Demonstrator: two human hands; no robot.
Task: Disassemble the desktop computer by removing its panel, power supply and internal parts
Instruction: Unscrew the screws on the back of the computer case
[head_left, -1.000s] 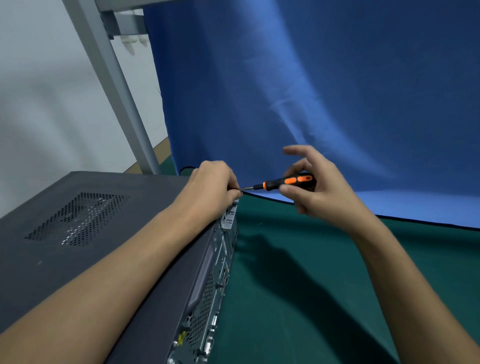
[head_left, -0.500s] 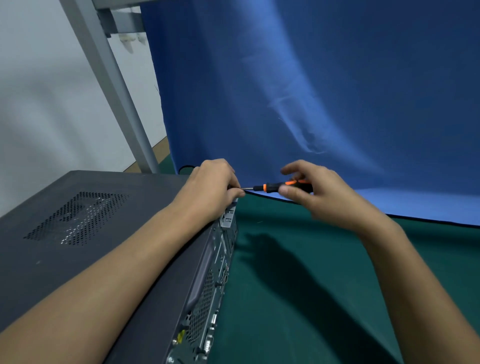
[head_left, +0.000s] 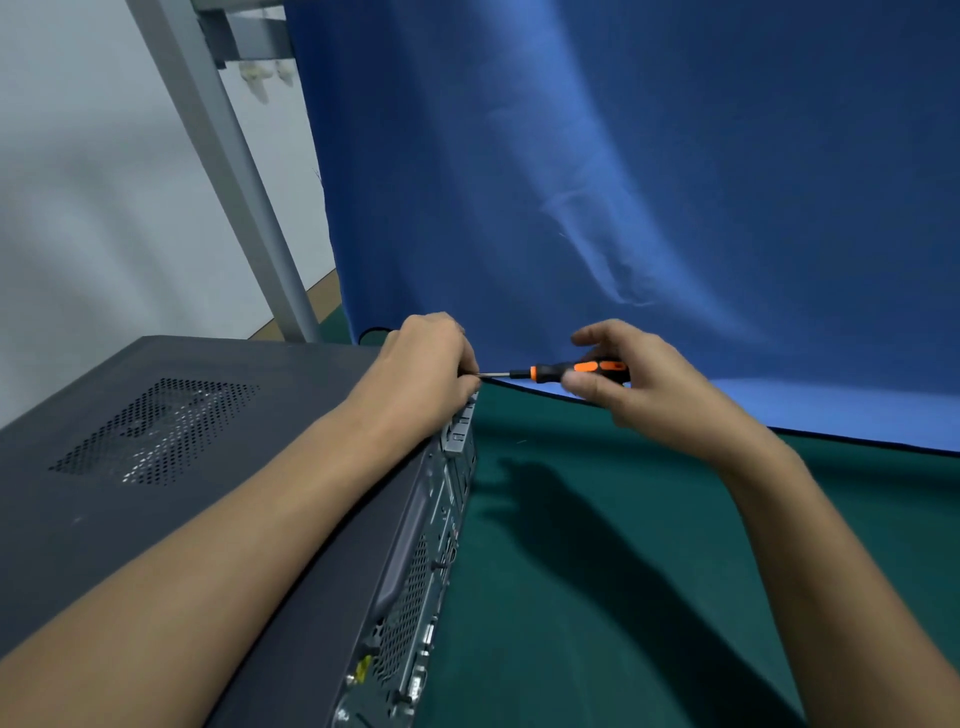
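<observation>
A dark grey desktop computer (head_left: 218, 441) lies on its side at the left, its vented side panel (head_left: 156, 431) facing up and its rear port face (head_left: 415, 587) turned to the right. My left hand (head_left: 428, 369) rests curled on the case's far top rear corner, fingers closed around the screwdriver's tip. My right hand (head_left: 631, 384) holds a black and orange screwdriver (head_left: 566, 371) by its handle, level, shaft pointing left into that corner. The screw itself is hidden under my left fingers.
A dark green mat (head_left: 649, 571) covers the table to the right of the case. A blue cloth backdrop (head_left: 623, 182) hangs behind and drapes onto the table. A grey metal frame post (head_left: 228, 171) slants up at the far left, before a white wall.
My right hand's fingers have shifted around the screwdriver handle, from spread to closed to partly spread, as it turns. The left hand and the case have stayed in place.
</observation>
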